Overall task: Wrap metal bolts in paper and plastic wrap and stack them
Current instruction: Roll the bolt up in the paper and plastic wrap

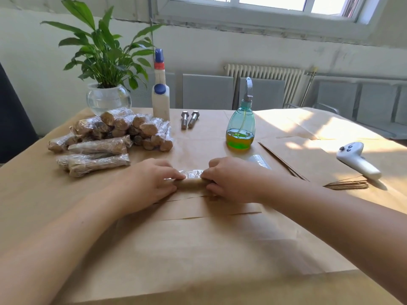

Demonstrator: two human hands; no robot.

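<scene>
The left hand (pixel 152 181) and the right hand (pixel 229 179) each curl their fingers round one end of a paper-wrapped bolt (pixel 190 183), which lies crosswise between them on the paper-covered surface (pixel 198 249). A sheet of plastic wrap (pixel 191 172) lies just beyond the bolt, touching it under the fingertips. Farther left sits a stack of wrapped bolts (pixel 114 137). Two bare metal bolts (pixel 189 119) lie side by side behind, near a white bottle (pixel 160 100) and a green pump bottle (pixel 240 128). A pile of cut paper sheets (pixel 308 161) lies to the right, with a white controller (pixel 356 159) resting on it. A potted plant (pixel 105 62) stands at the far left.
</scene>
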